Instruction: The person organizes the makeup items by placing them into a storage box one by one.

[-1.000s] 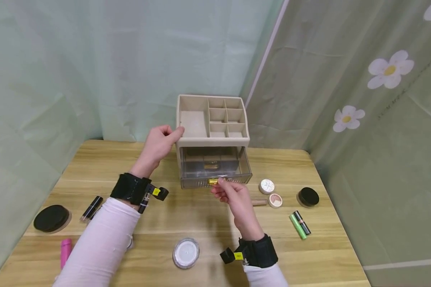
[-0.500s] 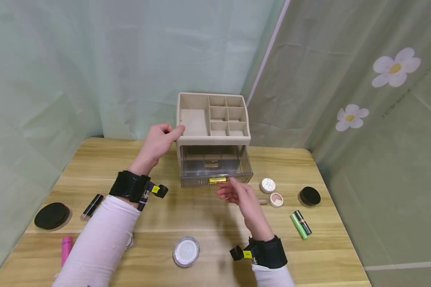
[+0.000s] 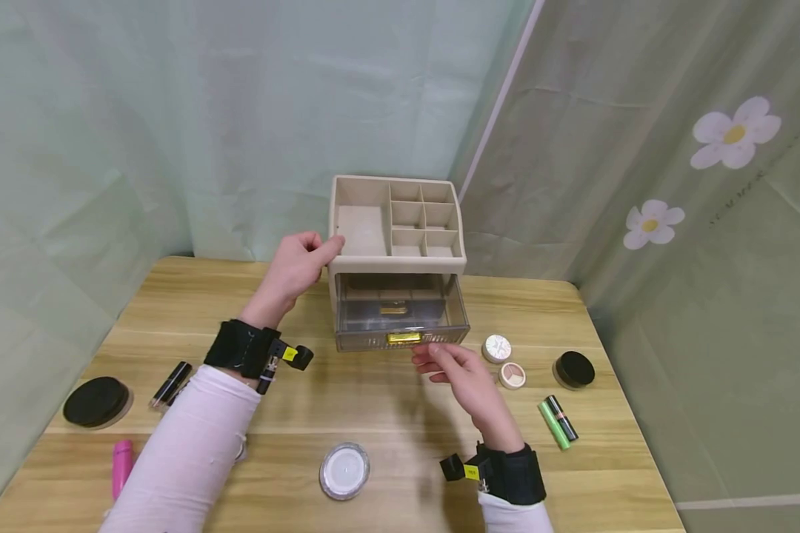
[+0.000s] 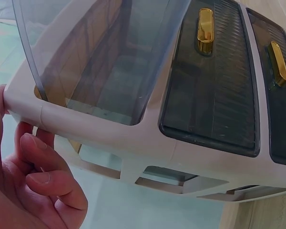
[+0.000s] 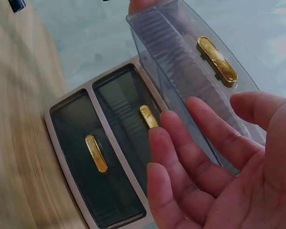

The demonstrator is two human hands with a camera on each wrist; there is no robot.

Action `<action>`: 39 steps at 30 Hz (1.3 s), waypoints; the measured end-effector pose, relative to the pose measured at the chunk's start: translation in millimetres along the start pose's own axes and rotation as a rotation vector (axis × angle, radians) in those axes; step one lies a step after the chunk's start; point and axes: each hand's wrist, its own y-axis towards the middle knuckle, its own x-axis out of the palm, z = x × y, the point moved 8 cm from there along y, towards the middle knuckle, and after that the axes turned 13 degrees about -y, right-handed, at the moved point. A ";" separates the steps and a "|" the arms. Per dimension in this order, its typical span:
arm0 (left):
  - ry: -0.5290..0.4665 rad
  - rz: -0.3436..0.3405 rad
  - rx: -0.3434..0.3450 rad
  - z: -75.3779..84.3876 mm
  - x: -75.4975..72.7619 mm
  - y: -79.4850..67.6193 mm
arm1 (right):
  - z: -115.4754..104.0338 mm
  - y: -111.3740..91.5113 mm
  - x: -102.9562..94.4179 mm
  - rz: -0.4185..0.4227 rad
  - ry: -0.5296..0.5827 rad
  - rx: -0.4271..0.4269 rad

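Observation:
A cream makeup organizer [image 3: 362,263] stands at the back of the table, its top tray divided into compartments. My left hand [image 3: 292,272] grips its left front corner, thumb on the rim and fingers under the edge in the left wrist view [image 4: 43,176]. The see-through top drawer [image 3: 367,343] is pulled out, with a gold handle [image 3: 404,337] on its front. Two lower drawers [image 5: 93,157] are closed in the right wrist view. My right hand [image 3: 465,377] is just right of that handle, fingers loosely bent near the drawer front and holding nothing.
Right of the organizer lie a silver-lidded jar [image 3: 496,348], a three-colour palette [image 3: 512,375], a black-lidded jar [image 3: 574,369] and a green tube [image 3: 554,425]. A round compact [image 3: 344,471] lies in front. On the left are a black compact [image 3: 96,402] and a pink tube [image 3: 122,468].
My right hand has let go of the gold handle and moved right and slightly down. The top drawer stays pulled out, and my left hand keeps its grip.

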 end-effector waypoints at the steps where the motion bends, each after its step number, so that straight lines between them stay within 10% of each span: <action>1: -0.003 0.000 -0.001 -0.4 0.1 0.2 | 0.3 0.0 -0.1 -0.005 -0.006 0.000; 19: -0.072 -0.023 0.019 -1.6 1.1 -0.4 | 11.4 -8.3 -29.9 0.054 -0.059 0.043; 39: -0.124 0.037 0.008 -4.7 2.2 -2.9 | 74.0 -48.2 -128.9 0.282 -0.280 0.241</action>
